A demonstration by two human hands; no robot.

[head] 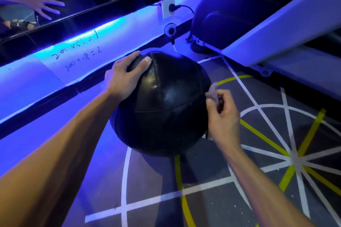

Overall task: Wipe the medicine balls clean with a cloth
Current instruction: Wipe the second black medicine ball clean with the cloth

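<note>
A large black leather medicine ball [166, 108] sits on the gym floor in the middle of the view. My left hand [125, 77] rests spread on its upper left side, thumb across the top seam. My right hand [222, 116] is at the ball's right side, fingers curled round a small pale cloth [212, 91] whose corner sticks up against the ball. Most of the cloth is hidden inside the hand.
A mirrored wall with a blue-lit ledge [73, 57] runs along the left. A wall socket [167, 8] and a small fan [170, 30] are behind the ball. More dark balls [230, 14] rest on a white rack [276, 29] at the upper right. Taped lines [295, 156] cross the floor.
</note>
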